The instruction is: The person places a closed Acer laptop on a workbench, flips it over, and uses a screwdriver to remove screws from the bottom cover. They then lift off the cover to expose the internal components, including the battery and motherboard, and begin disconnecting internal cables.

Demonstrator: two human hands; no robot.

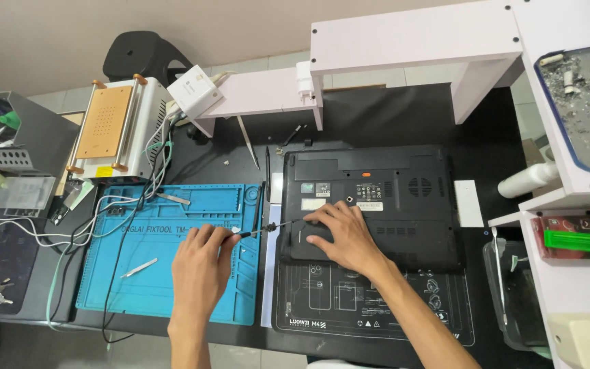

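We see the black laptop (370, 205) lying bottom-up on the dark mat, right of the blue repair mat (172, 253). The right hand (341, 236) lies flat and open on its near-left cover panel, apparently steadying it. The left hand (203, 263) is closed around a screwdriver (257, 232), its tip at the laptop's left edge.

Electronics repair workshop: blue silicone repair mat (172, 273) lower left, screen-separator hot plate (107, 123) upper left, overturned black laptop (377, 198) centre, tweezers (139, 268) and loose cables (69, 232) on the bench.
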